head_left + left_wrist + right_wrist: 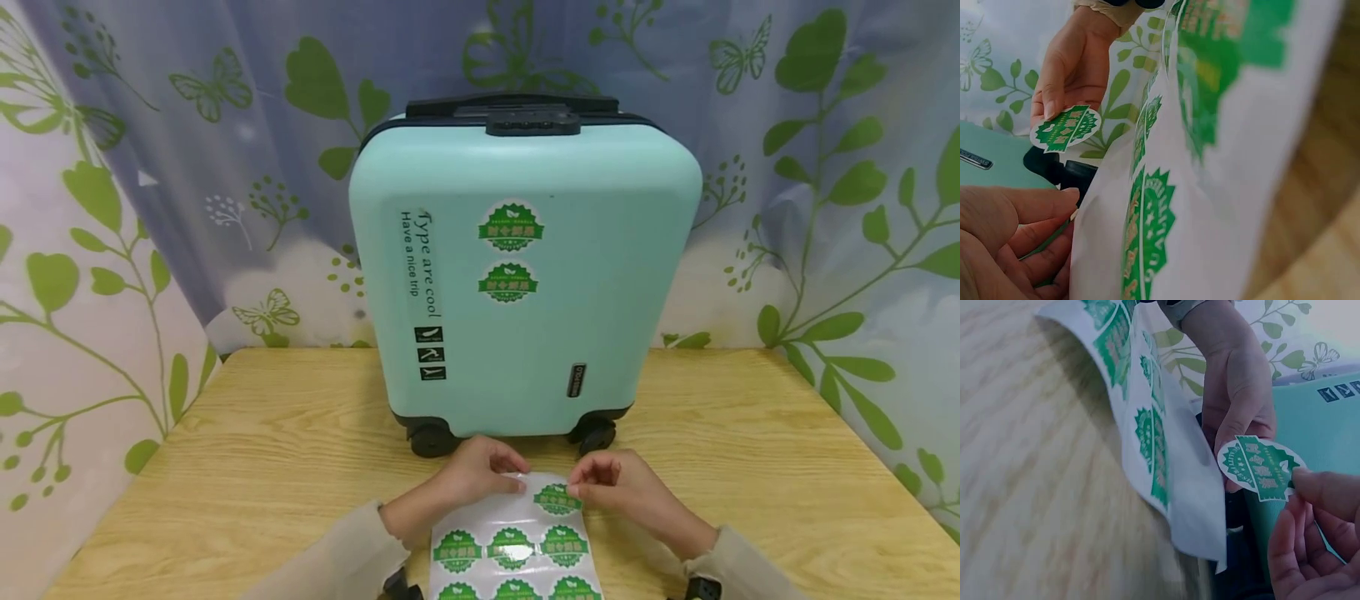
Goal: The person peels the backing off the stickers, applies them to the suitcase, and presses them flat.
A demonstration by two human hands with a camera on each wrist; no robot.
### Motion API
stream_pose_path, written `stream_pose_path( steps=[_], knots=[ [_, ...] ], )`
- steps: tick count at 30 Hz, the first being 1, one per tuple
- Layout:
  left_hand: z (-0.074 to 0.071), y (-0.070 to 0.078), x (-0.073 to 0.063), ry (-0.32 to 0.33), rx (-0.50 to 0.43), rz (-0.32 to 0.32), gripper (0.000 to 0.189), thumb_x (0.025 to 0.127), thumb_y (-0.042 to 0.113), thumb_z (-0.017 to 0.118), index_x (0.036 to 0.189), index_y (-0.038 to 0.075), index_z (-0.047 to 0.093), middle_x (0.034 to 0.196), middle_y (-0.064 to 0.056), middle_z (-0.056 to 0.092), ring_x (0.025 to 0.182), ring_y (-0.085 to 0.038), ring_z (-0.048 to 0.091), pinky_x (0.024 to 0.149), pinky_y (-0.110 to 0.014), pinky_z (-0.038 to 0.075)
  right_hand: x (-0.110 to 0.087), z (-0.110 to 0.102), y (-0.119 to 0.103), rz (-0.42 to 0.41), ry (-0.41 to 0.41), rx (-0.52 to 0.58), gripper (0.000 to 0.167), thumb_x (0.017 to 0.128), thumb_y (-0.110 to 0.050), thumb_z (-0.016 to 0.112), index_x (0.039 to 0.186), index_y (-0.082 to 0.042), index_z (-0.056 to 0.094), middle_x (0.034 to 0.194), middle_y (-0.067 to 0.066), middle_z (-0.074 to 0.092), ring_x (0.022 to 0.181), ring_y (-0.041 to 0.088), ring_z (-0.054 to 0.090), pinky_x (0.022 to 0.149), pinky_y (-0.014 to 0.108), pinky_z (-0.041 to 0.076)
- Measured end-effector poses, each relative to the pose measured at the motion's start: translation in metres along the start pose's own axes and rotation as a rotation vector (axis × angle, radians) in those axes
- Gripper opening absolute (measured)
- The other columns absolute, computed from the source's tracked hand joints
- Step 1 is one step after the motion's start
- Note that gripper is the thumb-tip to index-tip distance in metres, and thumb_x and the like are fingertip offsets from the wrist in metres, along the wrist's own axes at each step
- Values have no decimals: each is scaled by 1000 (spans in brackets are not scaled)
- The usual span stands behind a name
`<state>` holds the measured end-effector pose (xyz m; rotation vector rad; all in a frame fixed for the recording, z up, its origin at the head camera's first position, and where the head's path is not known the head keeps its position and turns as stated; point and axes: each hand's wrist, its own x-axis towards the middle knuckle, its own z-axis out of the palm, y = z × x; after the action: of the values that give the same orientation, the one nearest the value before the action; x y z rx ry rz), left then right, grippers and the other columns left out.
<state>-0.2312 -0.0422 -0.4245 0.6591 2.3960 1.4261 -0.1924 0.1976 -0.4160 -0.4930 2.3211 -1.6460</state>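
My right hand pinches a round green-and-white sticker by its edge, between thumb and fingers. In the head view the sticker overlaps the top right of a white sticker sheet; both wrist views show it apart from the sheet. My left hand pinches the sheet's top edge with thumb and fingers. Rows of matching green stickers cover the sheet below a blank strip. Just beyond both hands a mint-green suitcase stands upright, bearing two such green stickers on its front.
The suitcase's black wheels rest on a wood-grain table. Printed lettering runs down its left front, and a small dark badge sits low on the right. A leaf-patterned curtain hangs behind.
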Motion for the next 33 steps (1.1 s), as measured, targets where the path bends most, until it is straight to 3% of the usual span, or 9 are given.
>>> stream_pose_path(
  steps=[13, 21, 33],
  knots=[
    [-7, -2, -8, -26, 13, 69, 19, 77, -2, 73, 96, -3, 71, 98, -14, 71, 90, -26, 68, 76, -21, 53, 3, 5, -13, -21, 10, 11, 23, 86, -15, 69, 94, 6, 66, 83, 10, 65, 69, 11, 58, 63, 28, 51],
    [-18, 4, -15, -44, 48, 101, 19, 81, 4, 70, 100, 2, 72, 97, -11, 71, 81, -16, 64, 69, -22, 51, 3, 0, -23, -42, -10, 133, 31, 87, -11, 67, 100, 16, 61, 86, -3, 67, 74, 9, 60, 70, 29, 53],
    [-34, 18, -26, -22, -3, 123, 21, 85, 8, 67, 105, 2, 71, 100, -15, 70, 83, -12, 63, 71, -22, 50, 5, -2, -37, -75, 53, 139, 29, 88, -10, 65, 103, 14, 62, 87, -7, 67, 73, 9, 59, 70, 30, 52]
  ],
)
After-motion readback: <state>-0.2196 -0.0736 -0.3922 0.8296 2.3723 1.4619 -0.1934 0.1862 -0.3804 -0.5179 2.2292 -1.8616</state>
